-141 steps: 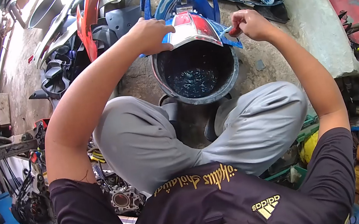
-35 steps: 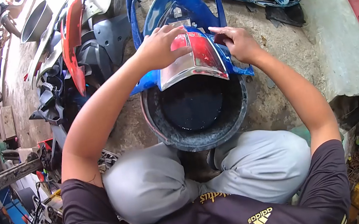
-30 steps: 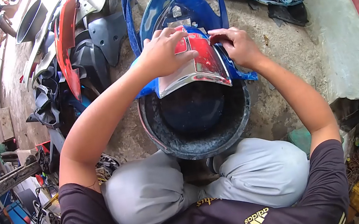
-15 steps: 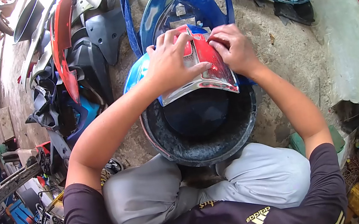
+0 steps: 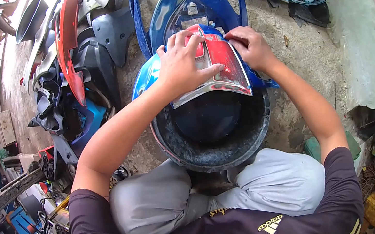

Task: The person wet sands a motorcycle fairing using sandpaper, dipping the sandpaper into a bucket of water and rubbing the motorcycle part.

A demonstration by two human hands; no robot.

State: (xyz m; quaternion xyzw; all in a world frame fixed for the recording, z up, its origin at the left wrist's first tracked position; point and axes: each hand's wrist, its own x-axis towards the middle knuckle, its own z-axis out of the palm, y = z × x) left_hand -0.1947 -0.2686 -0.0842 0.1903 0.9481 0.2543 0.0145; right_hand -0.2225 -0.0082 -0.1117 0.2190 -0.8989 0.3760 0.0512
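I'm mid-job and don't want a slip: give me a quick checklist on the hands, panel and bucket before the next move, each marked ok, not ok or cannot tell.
1. Left hand spread over the panel: ok.
2. Right hand at the panel's right edge: ok.
3. Right hand free of any small item: cannot tell; its curled fingers hide the inside.
4. Bucket upright, mouth up: ok.
5. Bucket mouth fully uncovered: not ok; the panel's near edge overhangs its far side.
6. Panel separate from the blue frame beyond it: cannot tell; the left hand hides part of where they meet.
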